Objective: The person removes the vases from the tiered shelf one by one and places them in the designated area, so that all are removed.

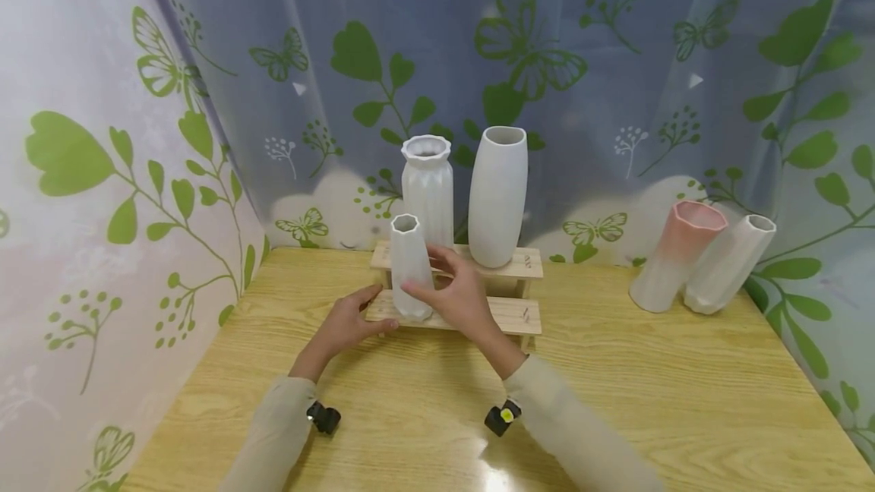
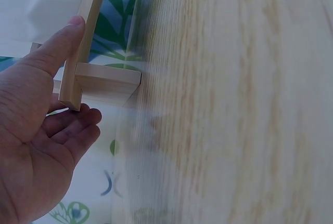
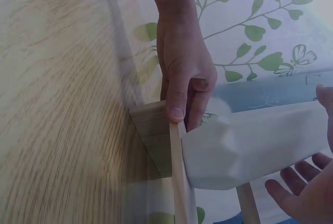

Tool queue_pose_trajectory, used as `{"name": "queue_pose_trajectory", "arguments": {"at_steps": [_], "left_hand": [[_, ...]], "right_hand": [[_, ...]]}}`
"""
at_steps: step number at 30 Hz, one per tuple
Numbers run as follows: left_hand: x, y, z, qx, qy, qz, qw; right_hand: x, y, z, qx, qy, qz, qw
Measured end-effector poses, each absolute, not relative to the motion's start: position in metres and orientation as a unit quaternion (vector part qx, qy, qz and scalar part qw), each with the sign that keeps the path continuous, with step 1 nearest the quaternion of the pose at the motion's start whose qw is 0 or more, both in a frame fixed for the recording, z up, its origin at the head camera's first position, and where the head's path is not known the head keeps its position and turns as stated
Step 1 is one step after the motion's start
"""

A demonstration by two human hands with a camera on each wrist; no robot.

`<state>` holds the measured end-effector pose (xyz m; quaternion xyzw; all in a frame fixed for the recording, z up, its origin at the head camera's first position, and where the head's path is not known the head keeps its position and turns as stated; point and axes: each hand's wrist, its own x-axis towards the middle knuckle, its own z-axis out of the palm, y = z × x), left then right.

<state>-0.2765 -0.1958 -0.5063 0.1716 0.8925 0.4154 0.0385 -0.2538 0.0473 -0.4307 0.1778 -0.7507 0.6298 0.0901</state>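
A small white fluted vase (image 1: pixel 412 272) stands upright on the lower shelf (image 1: pixel 506 315) of a two-step wooden stand, toward its left end. My left hand (image 1: pixel 345 323) holds that end, with the thumb (image 2: pixel 65 42) laid across the shelf and the fingers curled on the other side. On the right of the vase, my right hand (image 1: pixel 459 294) is spread around it, thumb in front and fingers behind. In the right wrist view its fingers (image 3: pixel 291 182) are loosely bent with a small gap to the vase's side (image 3: pixel 250 143).
On the upper shelf (image 1: pixel 461 253) stand a white ribbed vase with a frilled rim (image 1: pixel 428 188) and a tall smooth white vase (image 1: pixel 499 196). A pink-and-white vase (image 1: pixel 673 260) and a leaning white vase (image 1: pixel 728 268) are at the table's right. A leaf-and-butterfly curtain (image 1: pixel 437 36) hangs behind.
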Motion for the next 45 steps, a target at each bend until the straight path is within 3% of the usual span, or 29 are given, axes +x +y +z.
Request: {"name": "queue_pose_trajectory", "arguments": {"at_steps": [45], "left_hand": [[-0.276,-0.194,-0.505,0.173,0.893,0.414,0.039]], "right_hand": [[-0.256,0.038,-0.426,0.151,-0.783,0.594,0.108]]}}
